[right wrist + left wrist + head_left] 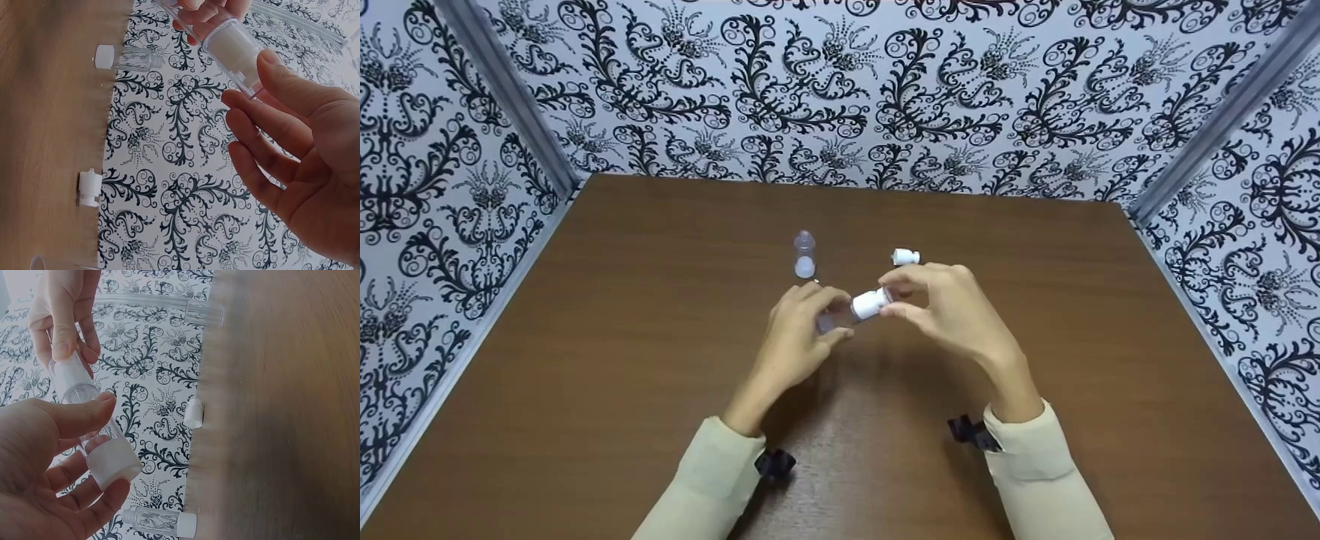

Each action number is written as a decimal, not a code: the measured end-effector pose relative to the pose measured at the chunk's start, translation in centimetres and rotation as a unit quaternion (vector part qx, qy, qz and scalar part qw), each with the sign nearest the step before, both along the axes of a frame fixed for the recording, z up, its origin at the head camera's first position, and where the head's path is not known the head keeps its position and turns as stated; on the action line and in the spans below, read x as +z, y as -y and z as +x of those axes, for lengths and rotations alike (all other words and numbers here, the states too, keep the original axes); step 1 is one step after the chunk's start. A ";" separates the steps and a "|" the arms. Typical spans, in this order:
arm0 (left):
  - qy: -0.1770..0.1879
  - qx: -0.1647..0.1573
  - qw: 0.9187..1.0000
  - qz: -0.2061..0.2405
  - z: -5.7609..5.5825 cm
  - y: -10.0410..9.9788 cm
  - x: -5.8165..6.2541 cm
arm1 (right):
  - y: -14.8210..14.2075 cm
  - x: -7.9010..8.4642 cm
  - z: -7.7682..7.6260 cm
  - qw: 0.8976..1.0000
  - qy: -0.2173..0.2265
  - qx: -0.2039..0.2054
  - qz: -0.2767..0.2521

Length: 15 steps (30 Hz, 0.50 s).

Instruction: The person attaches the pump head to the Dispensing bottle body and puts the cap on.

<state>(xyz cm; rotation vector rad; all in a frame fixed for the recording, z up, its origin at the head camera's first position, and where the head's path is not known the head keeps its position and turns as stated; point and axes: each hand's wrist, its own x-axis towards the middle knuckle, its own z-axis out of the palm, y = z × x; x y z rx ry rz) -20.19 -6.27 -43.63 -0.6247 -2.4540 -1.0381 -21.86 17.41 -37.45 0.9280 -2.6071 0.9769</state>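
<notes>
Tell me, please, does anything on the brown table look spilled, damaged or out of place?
No spill or damage is visible. Only the small white plastic cylindrical piece looks odd: it lies loose on its side, while the clear plastic bottle with white base stands upright, its threaded neck bare.

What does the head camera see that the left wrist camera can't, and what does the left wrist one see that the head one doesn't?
Only the head view: two cream sleeves with black gadgets at the cuffs.
Only the left wrist view: a clear plastic piece beyond the small white part.
Both: left hand and right hand holding a bottle, that small white part, another clear bottle, the brown table and patterned wall.
</notes>
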 end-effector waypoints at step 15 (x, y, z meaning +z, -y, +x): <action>0.014 0.000 1.000 -0.010 0.0 0.0 0.1 | 0.3 0.1 0.0 0.999 0.034 0.001 -0.010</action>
